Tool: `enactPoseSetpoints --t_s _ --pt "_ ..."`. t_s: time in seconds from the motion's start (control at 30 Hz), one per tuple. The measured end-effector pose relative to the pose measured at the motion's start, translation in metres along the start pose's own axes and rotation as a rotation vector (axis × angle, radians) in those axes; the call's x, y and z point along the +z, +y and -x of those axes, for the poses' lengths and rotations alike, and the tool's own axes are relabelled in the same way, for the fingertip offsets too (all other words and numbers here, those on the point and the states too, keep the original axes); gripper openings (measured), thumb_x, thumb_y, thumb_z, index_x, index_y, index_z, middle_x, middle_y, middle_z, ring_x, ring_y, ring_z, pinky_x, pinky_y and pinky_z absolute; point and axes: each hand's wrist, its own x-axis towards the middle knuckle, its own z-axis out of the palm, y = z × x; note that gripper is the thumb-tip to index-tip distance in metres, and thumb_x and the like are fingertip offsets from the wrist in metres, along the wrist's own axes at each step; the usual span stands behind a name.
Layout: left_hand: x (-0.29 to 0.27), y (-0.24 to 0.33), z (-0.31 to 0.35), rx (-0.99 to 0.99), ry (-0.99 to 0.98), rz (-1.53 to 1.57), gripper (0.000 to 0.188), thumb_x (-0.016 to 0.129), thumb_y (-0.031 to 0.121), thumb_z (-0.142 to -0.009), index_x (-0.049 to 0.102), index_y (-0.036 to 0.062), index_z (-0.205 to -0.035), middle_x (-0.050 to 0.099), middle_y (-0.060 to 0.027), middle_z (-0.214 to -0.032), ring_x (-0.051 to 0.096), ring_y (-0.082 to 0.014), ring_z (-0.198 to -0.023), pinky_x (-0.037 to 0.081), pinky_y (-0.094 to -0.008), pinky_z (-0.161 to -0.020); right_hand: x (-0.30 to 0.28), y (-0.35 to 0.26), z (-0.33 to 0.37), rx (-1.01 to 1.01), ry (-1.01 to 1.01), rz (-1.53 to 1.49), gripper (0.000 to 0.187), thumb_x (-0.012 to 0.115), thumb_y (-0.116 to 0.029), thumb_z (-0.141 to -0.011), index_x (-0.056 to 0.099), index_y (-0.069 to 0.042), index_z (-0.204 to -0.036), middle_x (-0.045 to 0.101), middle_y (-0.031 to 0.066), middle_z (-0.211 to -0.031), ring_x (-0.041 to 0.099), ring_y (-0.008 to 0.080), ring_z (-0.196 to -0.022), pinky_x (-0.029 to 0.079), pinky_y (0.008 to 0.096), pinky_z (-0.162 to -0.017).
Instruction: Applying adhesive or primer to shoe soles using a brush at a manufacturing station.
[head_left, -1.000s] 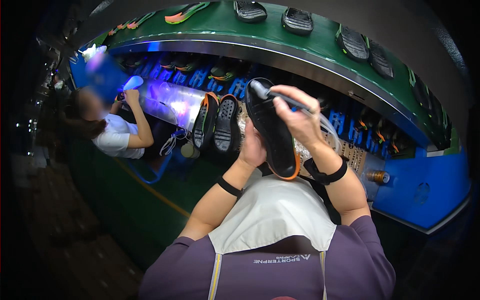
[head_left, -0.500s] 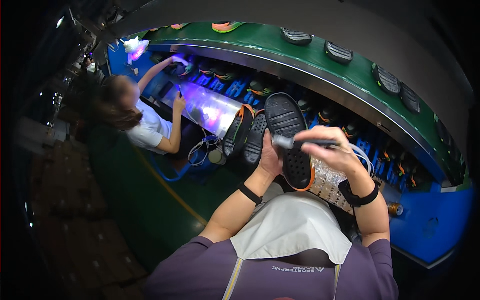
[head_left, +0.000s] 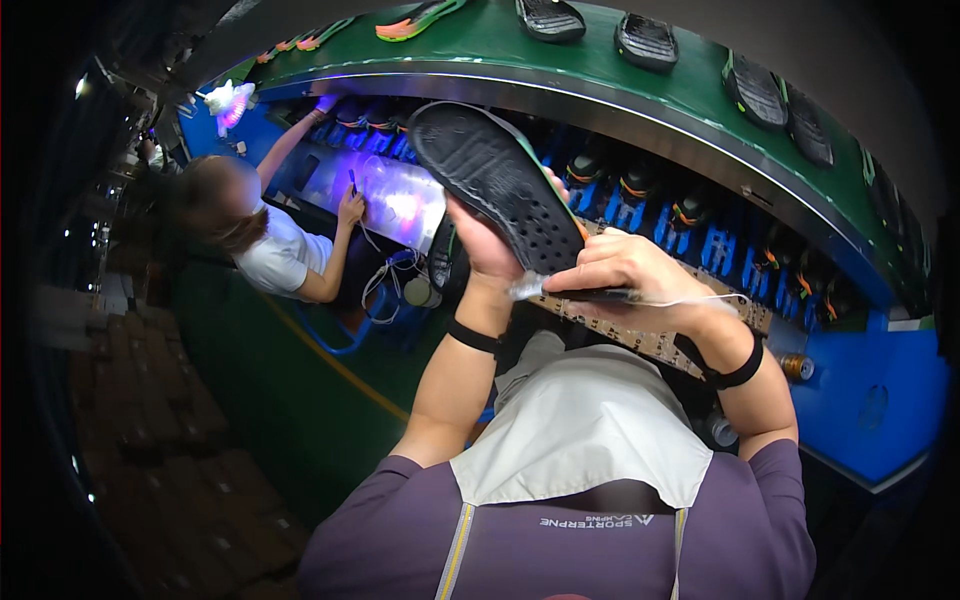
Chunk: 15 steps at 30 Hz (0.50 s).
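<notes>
A black shoe sole [head_left: 480, 170] with a ridged toe end, a holed heel end and an orange-green edge is tilted up to the left in front of me. My left hand [head_left: 490, 240] is closed around its side, with fingertips showing past the far edge. My right hand [head_left: 640, 275] grips a brush [head_left: 527, 288] with a dark handle, pale bristles and a thin white tube. Its bristles are at the sole's heel end, by my left wrist; whether they touch cannot be told. Another dark sole [head_left: 446, 262] is partly hidden behind my left hand.
A green belt [head_left: 480, 50] carrying several soles runs across the far side. Below it stand blue racks [head_left: 625, 208] with dark shoes. A co-worker in a white shirt [head_left: 278, 255] sits left, beside a violet-lit metal plate [head_left: 400, 205]. A can [head_left: 797, 367] stands right.
The sole has swung up and left, with its toe tilted left. The brush has moved from the sole's middle to its heel end, and my right hand is lower.
</notes>
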Motion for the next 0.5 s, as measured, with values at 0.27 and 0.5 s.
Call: enactPoseSetpoints --t_s 0.27,0.5 --pt "0.019 0.025 -0.012 0.041 -0.005 -0.109 0.117 0.042 0.092 -0.085 0.054 -0.0138 -0.133 0.065 -0.0243 -0.118 0.064 -0.0364 -0.108 0.052 -0.0488 -0.104 -0.008 -0.001 0.0 -0.143 -0.045 -0.085 0.042 0.087 -0.007 -0.08 0.079 -0.012 -0.12 0.072 0.0063 -0.093 0.065 0.0257 -0.087 0.048 0.0413 -0.085" --pt "0.034 0.039 -0.028 -0.065 -0.298 -0.076 0.119 0.045 0.092 -0.085 0.05 -0.0112 -0.143 0.064 -0.0272 -0.126 0.064 -0.0403 -0.114 0.052 -0.0512 -0.105 -0.016 0.0 -0.003 -0.083 0.073 0.144 0.035 0.086 -0.012 -0.082 0.078 -0.008 -0.117 0.061 0.005 -0.075 0.056 0.0266 -0.072 0.045 0.0406 -0.077"
